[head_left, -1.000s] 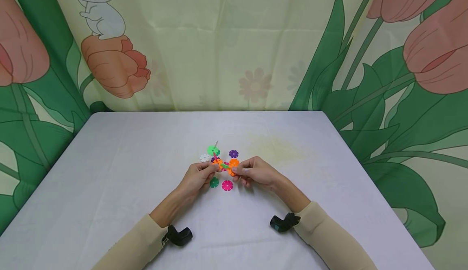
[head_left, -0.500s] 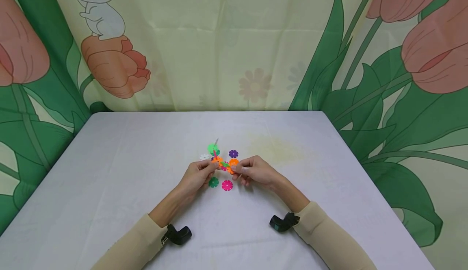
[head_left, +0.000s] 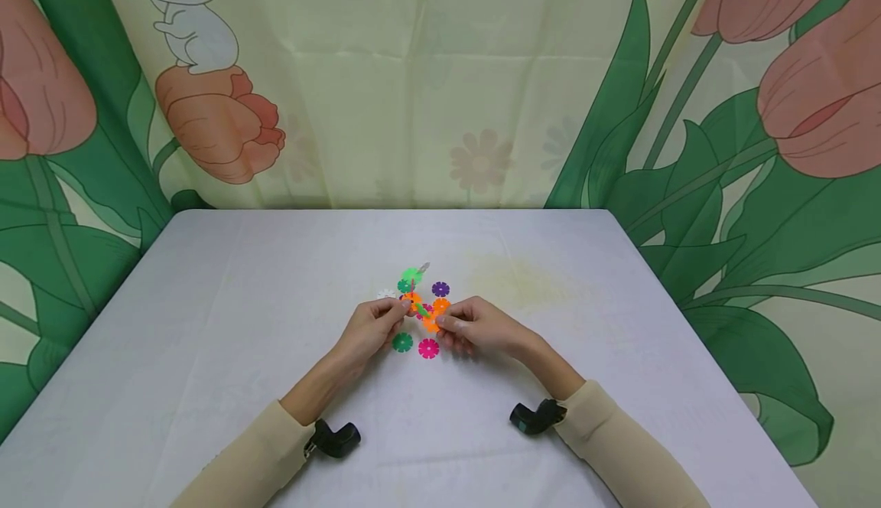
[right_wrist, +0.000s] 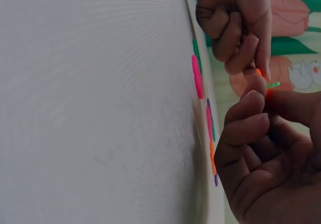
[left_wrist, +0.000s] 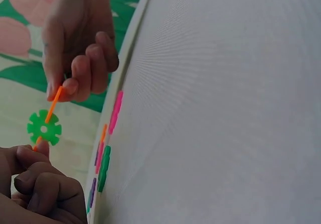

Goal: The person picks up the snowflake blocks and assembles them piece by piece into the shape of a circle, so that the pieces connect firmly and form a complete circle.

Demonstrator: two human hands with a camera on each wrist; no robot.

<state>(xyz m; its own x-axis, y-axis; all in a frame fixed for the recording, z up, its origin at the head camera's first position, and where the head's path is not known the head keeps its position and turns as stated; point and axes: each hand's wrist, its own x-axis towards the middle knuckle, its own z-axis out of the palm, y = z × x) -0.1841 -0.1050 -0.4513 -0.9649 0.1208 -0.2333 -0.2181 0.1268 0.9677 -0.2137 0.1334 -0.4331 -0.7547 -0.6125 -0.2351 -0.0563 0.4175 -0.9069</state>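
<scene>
Notched plastic snowflake discs are joined into a chain between the two hands. My left hand pinches the orange disc at the chain's left side. My right hand pinches another orange disc by its edge. Between these stands a green disc, slotted into both orange ones in the left wrist view. Beyond the left fingertips the chain runs on to a bright green disc and a pale, edge-on disc. The fingers hide parts of both orange discs.
Loose discs lie flat around the hands: a pink one and a dark green one nearer the body, a purple one and a white one farther off. They rest on a white-covered table before a printed curtain.
The chain's far end, with the bright green and pale discs, has swung to the right. Its right-hand orange disc has turned to show more of its face. Both hands stay almost in place.
</scene>
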